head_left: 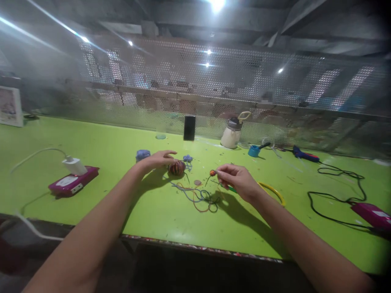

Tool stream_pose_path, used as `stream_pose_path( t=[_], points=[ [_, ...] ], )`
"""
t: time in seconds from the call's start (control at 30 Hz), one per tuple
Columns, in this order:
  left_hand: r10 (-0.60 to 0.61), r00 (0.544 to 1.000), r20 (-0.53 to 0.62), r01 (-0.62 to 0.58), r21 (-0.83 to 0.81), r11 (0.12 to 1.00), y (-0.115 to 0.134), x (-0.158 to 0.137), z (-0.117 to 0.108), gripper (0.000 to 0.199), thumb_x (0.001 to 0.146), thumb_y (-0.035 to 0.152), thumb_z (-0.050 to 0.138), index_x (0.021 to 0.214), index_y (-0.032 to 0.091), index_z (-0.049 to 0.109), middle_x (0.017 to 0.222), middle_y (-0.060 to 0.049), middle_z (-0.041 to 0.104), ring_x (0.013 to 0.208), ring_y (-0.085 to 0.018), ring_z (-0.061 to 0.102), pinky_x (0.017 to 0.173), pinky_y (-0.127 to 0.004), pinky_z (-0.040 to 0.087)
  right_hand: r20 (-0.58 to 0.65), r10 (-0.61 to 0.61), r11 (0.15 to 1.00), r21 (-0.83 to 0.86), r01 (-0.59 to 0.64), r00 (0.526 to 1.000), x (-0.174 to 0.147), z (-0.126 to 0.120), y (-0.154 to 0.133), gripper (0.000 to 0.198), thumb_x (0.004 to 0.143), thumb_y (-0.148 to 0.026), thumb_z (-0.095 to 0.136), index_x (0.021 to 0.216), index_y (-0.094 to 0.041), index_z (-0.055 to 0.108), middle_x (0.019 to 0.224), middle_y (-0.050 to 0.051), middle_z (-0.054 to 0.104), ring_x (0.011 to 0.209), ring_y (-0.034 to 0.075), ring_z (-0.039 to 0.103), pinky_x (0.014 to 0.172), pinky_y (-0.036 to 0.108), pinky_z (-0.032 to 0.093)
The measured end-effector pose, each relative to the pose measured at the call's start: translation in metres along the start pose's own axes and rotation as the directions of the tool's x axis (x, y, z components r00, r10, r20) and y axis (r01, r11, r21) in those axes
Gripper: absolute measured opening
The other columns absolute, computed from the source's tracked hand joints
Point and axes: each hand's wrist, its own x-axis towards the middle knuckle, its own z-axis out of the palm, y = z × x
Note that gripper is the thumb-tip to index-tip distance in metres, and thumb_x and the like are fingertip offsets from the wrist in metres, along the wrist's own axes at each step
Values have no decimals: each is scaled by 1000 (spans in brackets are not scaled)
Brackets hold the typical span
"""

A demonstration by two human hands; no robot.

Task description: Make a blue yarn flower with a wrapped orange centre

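Observation:
My left hand (159, 158) reaches over a dark striped ball (176, 168) that looks wound from cord. Its fingers are stretched out, the thumb near or touching the ball's top. My right hand (236, 179) pinches a small orange-and-black bead-like piece (212, 173) with a dark thread end hanging from it. Below that hand a thin tool with a green handle (232, 189) shows partly; the palm hides whether it is held. Between the hands lie loose coloured cords (207, 199), a brown disc (197, 182) and a blue flower-shaped piece (187, 158). A blue yarn bundle (142, 154) sits behind my left wrist.
On the green table (171, 219) a yellow ring (276, 193) lies beside my right forearm. Farther back stand a phone (189, 128), a bottle (231, 136) and a blue tape roll (254, 151). Purple power strips (75, 181) and a corded blue-red tool (305, 154) flank the sides.

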Motion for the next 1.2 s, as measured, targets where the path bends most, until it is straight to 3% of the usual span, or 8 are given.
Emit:
stream_pose_path(
  t=[0.17,0.33,0.47,0.57,0.7,0.8,0.97,1.2],
  points=[
    [3,997,71,-14,147,989,-4,2,6,77,73,52,74,138,16,53,135,-20,60,119,-36,58,100,-46,44,-22,48,990,-130,-51,999,5,-2,25,22,70,-37,75,71,-16,69,53,0,58,46,10,45,47,26,35],
    [33,999,-34,-21,303,953,-10,3,25,82,71,65,67,137,17,55,132,-22,62,118,-43,56,99,-54,40,-32,47,979,-196,-52,998,-1,-5,30,25,77,-40,68,78,-16,70,58,1,60,48,10,46,49,26,36],
    [67,987,-146,-9,365,931,-11,1,42,76,76,59,62,137,14,53,129,-25,61,117,-44,57,97,-58,40,-33,32,966,-256,-40,999,-5,-9,27,24,76,-41,69,76,-16,72,56,0,58,49,11,46,49,27,35],
    [118,974,-194,-40,365,930,-7,-2,49,76,73,45,69,140,16,48,132,-24,58,117,-41,57,97,-54,44,-39,-23,940,-341,9,999,-6,-12,26,19,76,-36,68,78,-18,74,68,5,66,57,15,51,54,30,40],
    [191,948,-255,-96,341,935,6,-9,50,90,69,34,73,149,21,33,138,-20,52,120,-37,56,101,-53,44,-97,-195,863,-490,123,976,-8,-16,24,19,82,-34,62,84,-19,74,83,8,68,61,16,51,58,34,42],
    [267,916,-299,-180,286,941,14,-15,51,91,68,28,74,149,30,33,136,-16,53,118,-37,57,102,-57,43,-189,-250,869,-476,134,950,-8,-17,22,23,84,-38,61,84,-19,73,83,8,66,59,15,50,56,32,41],
    [366,884,-291,-306,233,923,21,-23,55,93,69,22,74,150,30,29,133,-11,55,119,-33,56,102,-52,47,-301,-274,897,-421,130,914,-11,-16,21,26,84,-40,63,86,-16,71,80,7,62,56,14,45,51,30,35],
    [483,829,-284,-454,165,876,24,-28,62,92,70,16,73,149,34,29,133,-9,55,122,-31,55,104,-48,48,-344,-336,898,-397,188,877,-12,-11,17,22,84,-35,63,86,-15,71,80,6,60,61,15,50,55,30,39]
  ],
)
